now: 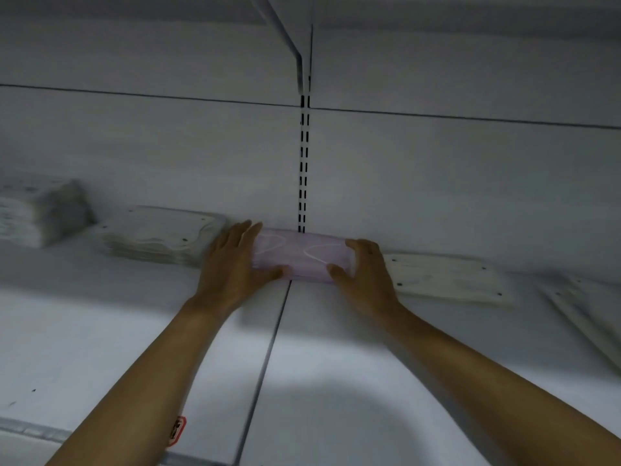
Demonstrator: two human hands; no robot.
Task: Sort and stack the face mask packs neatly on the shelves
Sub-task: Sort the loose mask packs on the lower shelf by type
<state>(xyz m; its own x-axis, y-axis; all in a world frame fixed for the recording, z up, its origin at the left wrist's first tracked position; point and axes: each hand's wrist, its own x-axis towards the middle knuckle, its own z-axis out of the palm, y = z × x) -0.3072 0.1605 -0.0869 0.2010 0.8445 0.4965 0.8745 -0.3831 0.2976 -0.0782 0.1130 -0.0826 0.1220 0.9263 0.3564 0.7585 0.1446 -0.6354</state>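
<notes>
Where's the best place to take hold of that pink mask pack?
Probably by its two short ends, coming from the front: the pink mask pack lies flat and long across the shelf, back against the wall, as the left hand and right hand flank it.

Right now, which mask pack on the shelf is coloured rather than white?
The pink pack held between both hands, at the shelf seam; the other stacks are white.

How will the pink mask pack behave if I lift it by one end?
The pink pack looks like soft, thin masks, so it would probably sag. Both hands, left and right, hold its ends, suggesting loose layers may fan. Likely light.
</notes>
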